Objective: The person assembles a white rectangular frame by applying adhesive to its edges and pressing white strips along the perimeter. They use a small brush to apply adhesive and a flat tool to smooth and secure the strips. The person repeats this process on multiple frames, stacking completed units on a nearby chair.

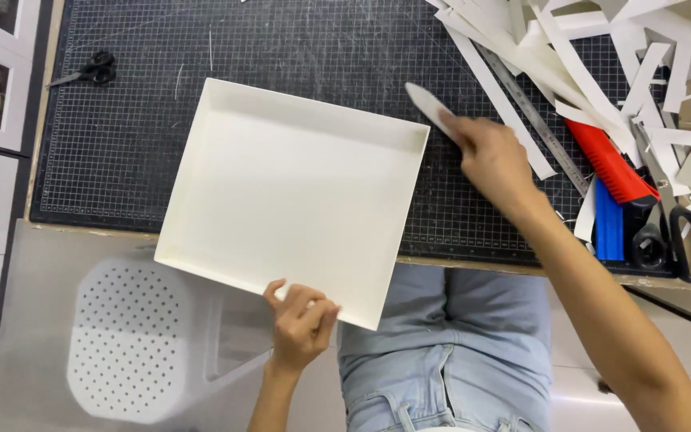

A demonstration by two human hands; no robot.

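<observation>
A shallow white square box tray (225, 200) lies tilted on the black cutting mat (121, 136), its near corner hanging past the table edge. My left hand (301, 320) grips the tray's near rim at that corner. My right hand (493, 160) holds a white flat folding tool (429, 104) just off the tray's far right corner, its tip pointing up and left over the mat.
Small black scissors (89, 70) lie at the mat's far left. Several white paper strips (601, 48), a metal ruler (533, 116), a red utility knife (613, 164), a blue object (608, 228) and large black scissors (677, 240) crowd the right. A white perforated stool (129, 344) stands below left.
</observation>
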